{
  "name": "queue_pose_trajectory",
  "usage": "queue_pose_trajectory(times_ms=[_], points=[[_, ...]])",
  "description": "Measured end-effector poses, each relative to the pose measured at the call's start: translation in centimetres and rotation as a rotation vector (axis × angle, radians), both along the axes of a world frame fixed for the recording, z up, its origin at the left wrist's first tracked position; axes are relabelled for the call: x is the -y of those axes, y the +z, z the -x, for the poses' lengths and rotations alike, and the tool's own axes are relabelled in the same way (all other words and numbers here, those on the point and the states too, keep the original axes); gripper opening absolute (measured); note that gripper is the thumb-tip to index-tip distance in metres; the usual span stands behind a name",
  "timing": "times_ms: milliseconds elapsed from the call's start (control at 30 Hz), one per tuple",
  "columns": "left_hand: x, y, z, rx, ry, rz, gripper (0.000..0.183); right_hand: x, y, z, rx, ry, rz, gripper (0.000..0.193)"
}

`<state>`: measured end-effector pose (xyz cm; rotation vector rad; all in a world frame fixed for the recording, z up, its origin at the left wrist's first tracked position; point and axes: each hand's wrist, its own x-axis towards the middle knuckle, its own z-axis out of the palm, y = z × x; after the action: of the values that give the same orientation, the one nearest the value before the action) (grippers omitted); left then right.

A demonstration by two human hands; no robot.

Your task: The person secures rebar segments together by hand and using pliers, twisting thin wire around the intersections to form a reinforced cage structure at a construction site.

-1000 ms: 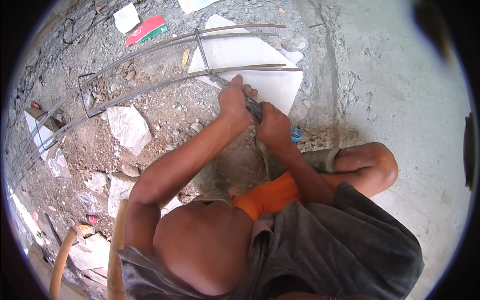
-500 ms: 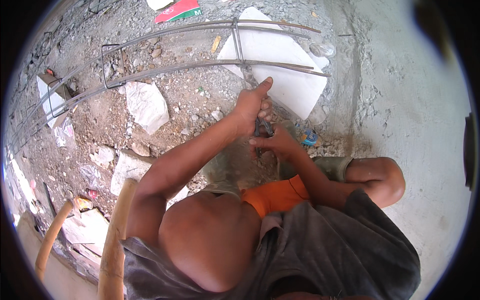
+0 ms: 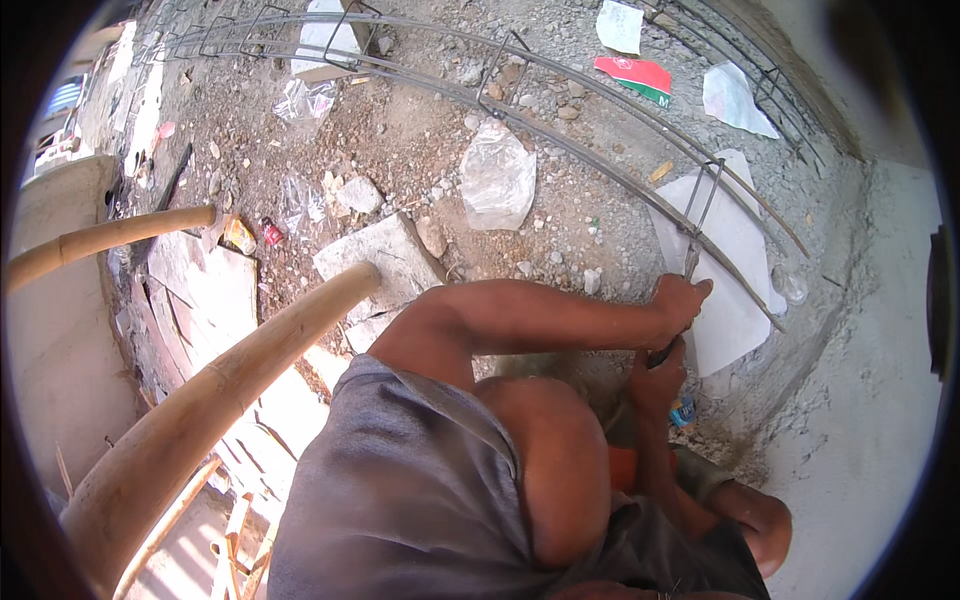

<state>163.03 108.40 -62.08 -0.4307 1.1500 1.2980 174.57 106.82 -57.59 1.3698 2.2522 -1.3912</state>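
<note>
Both my hands are on a dark pair of pliers (image 3: 661, 354). My left hand (image 3: 682, 304) is closed around its upper part, thumb pointing right. Just below, my right hand (image 3: 656, 376) is wrapped around the handles. The tool's head reaches up to the steel rebar cage (image 3: 738, 281), at the stirrup (image 3: 706, 196) nearest the bar ends. Whether the jaws grip a wire there is too small to tell. Under this end of the cage lies a white sheet (image 3: 722, 325).
Thick bamboo poles (image 3: 230, 385) slant in at the left, near a pale concrete slab (image 3: 385, 258). A second set of bars (image 3: 765, 85) lies at the upper right beside the wall. Plastic scraps (image 3: 498, 180) and stones litter the ground. Bare concrete (image 3: 870, 400) runs along my right.
The view has swung left, so the cage and my hands appear farther right and lower. More bamboo shows now. Both hands keep hold of the pliers at the same stirrup.
</note>
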Motion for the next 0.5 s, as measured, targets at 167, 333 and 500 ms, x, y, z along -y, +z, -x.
queue_pose_trajectory(times_ms=[167,333,500], points=[[2.3,0.3,1.5,0.284,-0.027,-0.353,0.046,-2.1,-6.0,-6.9,-0.407,-0.443,0.945,0.029],[2.3,-0.6,1.8,0.269,-0.05,-0.399,0.046,-1.1,-4.0,-5.2,-0.341,-0.464,1.075,0.037],[1.9,-0.5,0.6,-0.218,-0.072,-0.026,0.046,1.1,-0.1,-0.9,-0.176,-0.208,0.204,0.046]])
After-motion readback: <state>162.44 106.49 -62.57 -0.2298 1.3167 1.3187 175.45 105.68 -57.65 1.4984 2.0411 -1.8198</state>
